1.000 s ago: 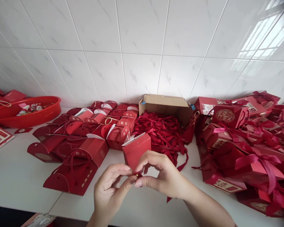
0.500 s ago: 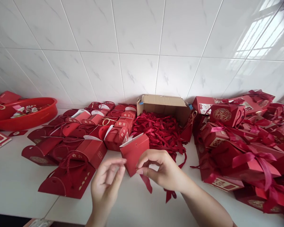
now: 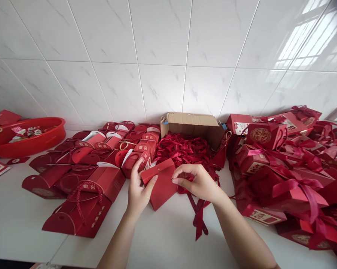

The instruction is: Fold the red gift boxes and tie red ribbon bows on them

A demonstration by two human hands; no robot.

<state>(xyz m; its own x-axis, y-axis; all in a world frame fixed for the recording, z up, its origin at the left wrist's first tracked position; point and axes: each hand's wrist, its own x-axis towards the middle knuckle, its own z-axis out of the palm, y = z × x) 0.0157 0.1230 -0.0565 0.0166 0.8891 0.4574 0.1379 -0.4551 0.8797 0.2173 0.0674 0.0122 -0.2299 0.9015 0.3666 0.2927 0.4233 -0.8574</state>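
Note:
A small red box (image 3: 163,189) stands slightly tilted on the white table, its top flap folded over the front. My left hand (image 3: 140,188) grips the left side of that flap, the thumb on its front and the fingers behind. To the right of the box, my right hand (image 3: 195,181) is closed in a pinch; what lies between its fingertips is too small to make out. Behind both hands, dark red ribbons (image 3: 185,147) spill from an open cardboard carton (image 3: 192,119). A few ribbon ends hang onto the table below my right hand.
Rows of red boxes (image 3: 108,179) stand at the left, some with rope handles. Ribbon-tied red boxes (image 3: 291,186) are piled at the right. A red basin (image 3: 52,136) with small items is at the far left. Behind everything rises a tiled wall (image 3: 162,87).
My left hand has moved up and right and taken hold of the flap, now folded down. My right hand has risen off the lower part of the box.

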